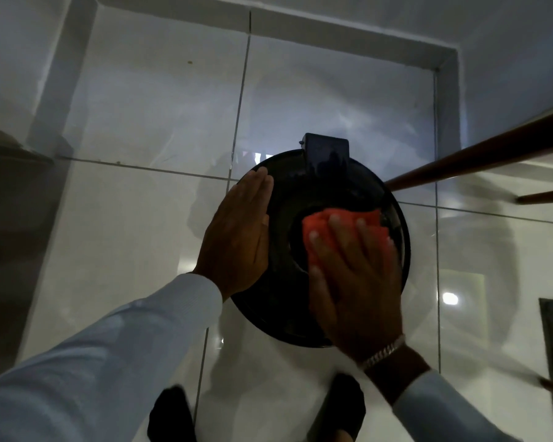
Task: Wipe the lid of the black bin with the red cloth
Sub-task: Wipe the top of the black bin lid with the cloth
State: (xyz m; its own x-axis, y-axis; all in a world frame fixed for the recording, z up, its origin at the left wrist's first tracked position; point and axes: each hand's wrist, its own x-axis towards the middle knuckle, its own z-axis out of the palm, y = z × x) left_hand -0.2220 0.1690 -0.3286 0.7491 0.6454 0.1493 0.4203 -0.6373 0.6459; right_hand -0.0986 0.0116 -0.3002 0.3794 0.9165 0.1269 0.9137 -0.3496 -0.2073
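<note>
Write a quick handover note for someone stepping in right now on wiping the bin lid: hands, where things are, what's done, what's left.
Left hand: flat and open, resting on the left edge of the lid, apparently steadying it.
Right hand: palm down, fingers spread, pressing the red cloth onto the lid right of centre.
Bin: stands on the tiled floor, lid closed, hinge on the far side.
Done: wiping is under way; how much is covered cannot be told.
Left: wipe the rest, at least the left part under the left hand and the near rim.
</note>
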